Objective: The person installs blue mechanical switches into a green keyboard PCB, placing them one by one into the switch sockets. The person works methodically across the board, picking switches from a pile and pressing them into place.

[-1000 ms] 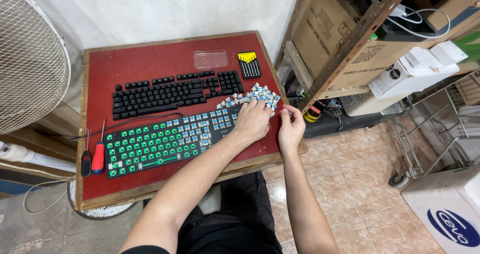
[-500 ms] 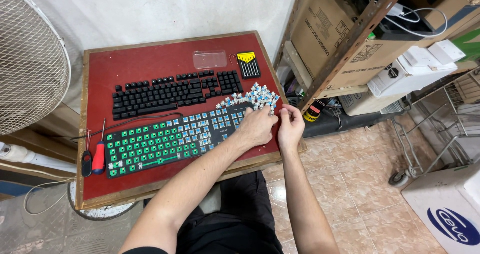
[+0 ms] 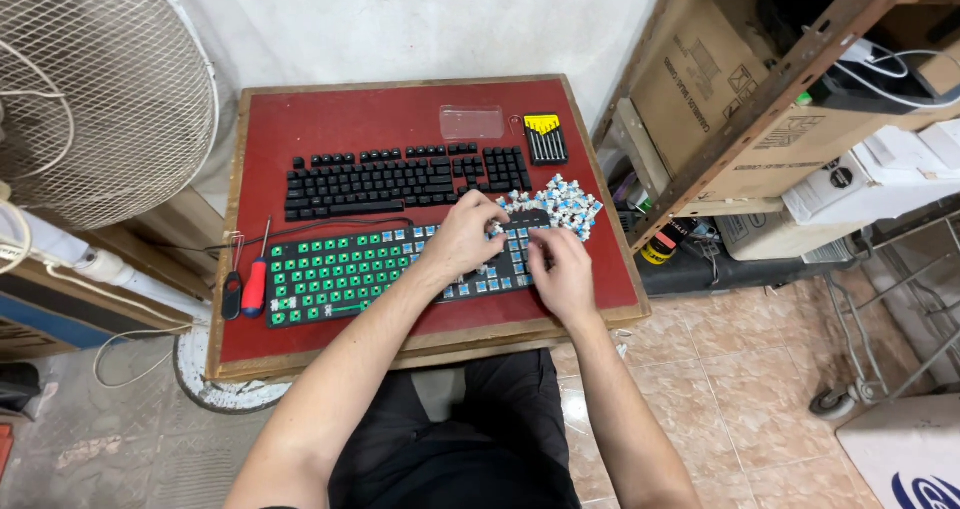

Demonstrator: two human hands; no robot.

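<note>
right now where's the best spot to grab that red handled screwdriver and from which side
Take the red-handled screwdriver by its thick red handle, coming straight down from above. It lies flat on the red table, thin shaft pointing away, between the black tool on one side and the stripped keyboard on the other. The gaps look narrow, so fingers probably fit best across the handle's near end.

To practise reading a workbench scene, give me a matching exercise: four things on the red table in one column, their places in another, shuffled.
Things:
1. black keyboard
2. stripped keyboard
3. screwdriver set
4. red-handled screwdriver

Places:
A. at the table's left edge
B. far right corner
C. under both hands, nearest the person
D. middle of the table, beyond the hands

Pairs: 1-D, 2-C, 3-B, 4-A
</note>
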